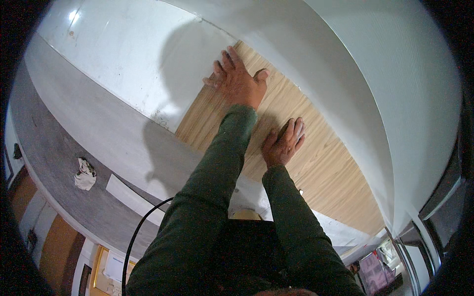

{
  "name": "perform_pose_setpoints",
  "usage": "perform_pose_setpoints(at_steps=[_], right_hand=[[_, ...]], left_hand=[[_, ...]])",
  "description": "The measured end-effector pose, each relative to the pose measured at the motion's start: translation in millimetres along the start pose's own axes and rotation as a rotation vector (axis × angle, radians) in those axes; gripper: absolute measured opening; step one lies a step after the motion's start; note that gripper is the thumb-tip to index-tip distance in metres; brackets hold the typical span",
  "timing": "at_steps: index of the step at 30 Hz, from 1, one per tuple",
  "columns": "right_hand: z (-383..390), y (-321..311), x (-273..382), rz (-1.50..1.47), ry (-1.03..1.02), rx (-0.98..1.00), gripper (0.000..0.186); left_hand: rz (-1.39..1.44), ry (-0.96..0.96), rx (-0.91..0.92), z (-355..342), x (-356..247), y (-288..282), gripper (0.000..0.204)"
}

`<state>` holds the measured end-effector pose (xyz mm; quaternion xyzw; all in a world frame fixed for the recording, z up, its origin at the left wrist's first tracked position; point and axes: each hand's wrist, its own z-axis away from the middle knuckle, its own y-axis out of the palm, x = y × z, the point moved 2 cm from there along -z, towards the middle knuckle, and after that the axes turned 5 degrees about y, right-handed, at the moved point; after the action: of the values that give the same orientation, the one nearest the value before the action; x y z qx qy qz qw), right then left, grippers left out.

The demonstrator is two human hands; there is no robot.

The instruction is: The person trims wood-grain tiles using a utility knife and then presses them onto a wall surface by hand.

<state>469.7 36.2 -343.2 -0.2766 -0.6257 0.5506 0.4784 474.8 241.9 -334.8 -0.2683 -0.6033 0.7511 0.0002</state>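
Note:
A long wood-grain sheet (328, 165) with light brown streaks lies against a white surface, running from the top middle down to the lower right. My left hand (241, 81) is spread over its upper left end, with the fingertips at the edge and the thumb out to the right. Lower and to the right, my right hand (285, 143) rests on the same sheet, its fingers stretched upward and slightly bent. A dark gap shows between its thumb and fingers, and I make out nothing held there. Both forearms wear dark green sleeves.
The white surface (113, 59) continues left of the sheet. A grey band (54, 128) curves along the left, carrying a crumpled whitish cloth (85, 174) and a pale strip (129, 193). A black cable (132, 239) loops beside my left arm. A smooth pale panel (410, 84) bounds the right.

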Motion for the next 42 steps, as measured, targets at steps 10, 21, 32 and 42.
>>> perform_pose_setpoints(at_steps=[10,21,32,42], right_hand=[[2,1,-2,0.025,-0.006,-0.021,0.063],[4,4,-5,0.011,-0.028,-0.043,0.062],[4,3,-4,0.014,-0.011,-0.026,0.061],[3,4,-6,0.021,-0.012,-0.026,0.062]], left_hand=[[0.042,-0.036,0.097,-5,-13,-4,0.119],[0.009,-0.022,-0.042,-8,-12,1,0.12],[0.015,-0.039,-0.068,-14,-11,2,0.117],[-0.086,-0.125,0.085,-36,-14,-12,0.106]])
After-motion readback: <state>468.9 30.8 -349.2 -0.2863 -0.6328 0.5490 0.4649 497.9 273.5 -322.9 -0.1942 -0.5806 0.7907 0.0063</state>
